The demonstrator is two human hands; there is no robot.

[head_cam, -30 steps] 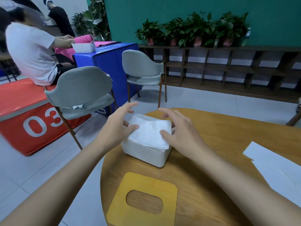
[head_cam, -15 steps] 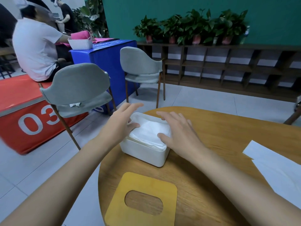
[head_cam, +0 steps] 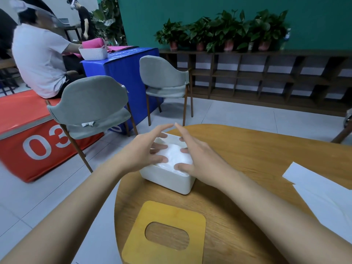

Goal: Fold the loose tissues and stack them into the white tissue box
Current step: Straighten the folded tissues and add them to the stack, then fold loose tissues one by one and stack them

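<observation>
The white tissue box (head_cam: 167, 178) stands on the round wooden table (head_cam: 247, 155), open at the top. Folded white tissues (head_cam: 174, 155) fill it to the rim. My left hand (head_cam: 144, 149) lies over the box's left side, its spread fingers pressing down on the tissues. My right hand (head_cam: 198, 155) covers the right side the same way, fingers straight and thumb on the stack's near edge. Loose flat tissues (head_cam: 320, 189) lie on the table at the right edge of view.
A yellow wooden lid (head_cam: 165, 235) with an oval slot lies near the table's front edge. Two grey chairs (head_cam: 91, 107) stand on the floor to the left. A person in white sits beyond them by a blue table (head_cam: 122, 69).
Both hands slid further over the box top and pushed the tissue stack down, so it sits level with the rim instead of bulging above it.
</observation>
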